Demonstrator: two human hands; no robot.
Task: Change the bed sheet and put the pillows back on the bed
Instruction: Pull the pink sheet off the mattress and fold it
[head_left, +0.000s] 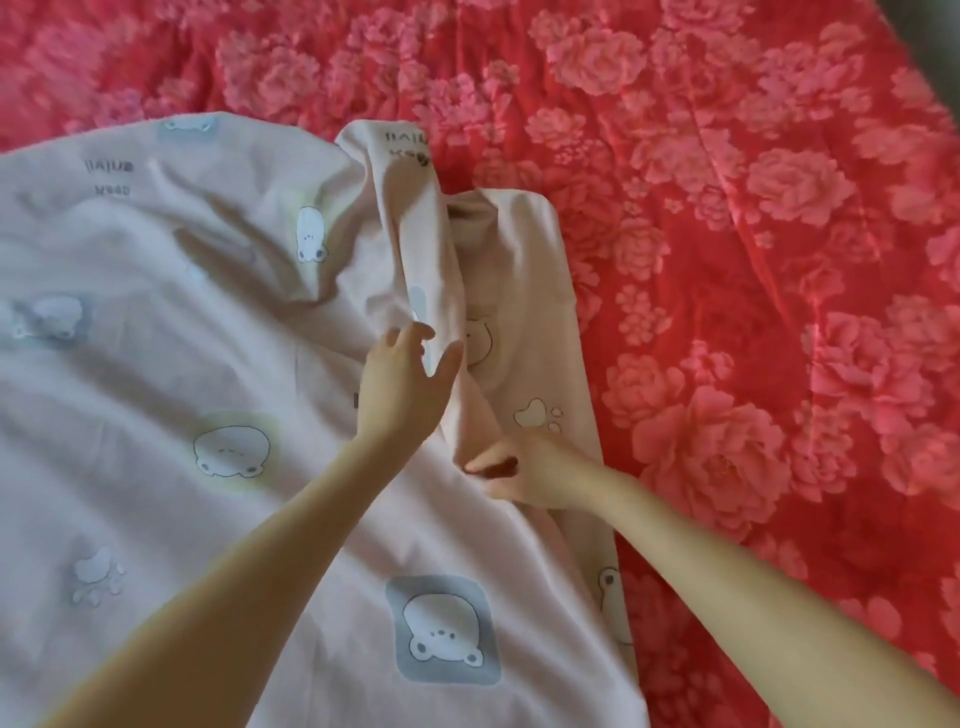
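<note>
1. Biggest thing in view was the red flowered cover (727, 260), which lay across the whole bed and was bare on the right side.
2. On top of it sat the pink bear-print sheet (156, 364). It covered the left part of the bed only, and its right edge stopped about halfway across.
3. Along that right edge the sheet was bunched into a raised, twisted fold (415, 234), with a folded-over flap beside it. So it wasn't lying flat there at all.
4. The left hand (400, 384) was held open, fingers spread and straight, right at the fold. I couldn't tell if the fingertips actually touched the cloth.
5. The right hand (524, 473) had its fingers curled and pinched the sheet at the near end of that fold. It was a bit blurry, but it looked like a real grip.
6. My read: this was the spreading-out step for the new sheet, nowhere near done. Next move probably needs the left hand to grab the fold too, then both to pull it open to the right over the red. No pillows in sight.
</note>
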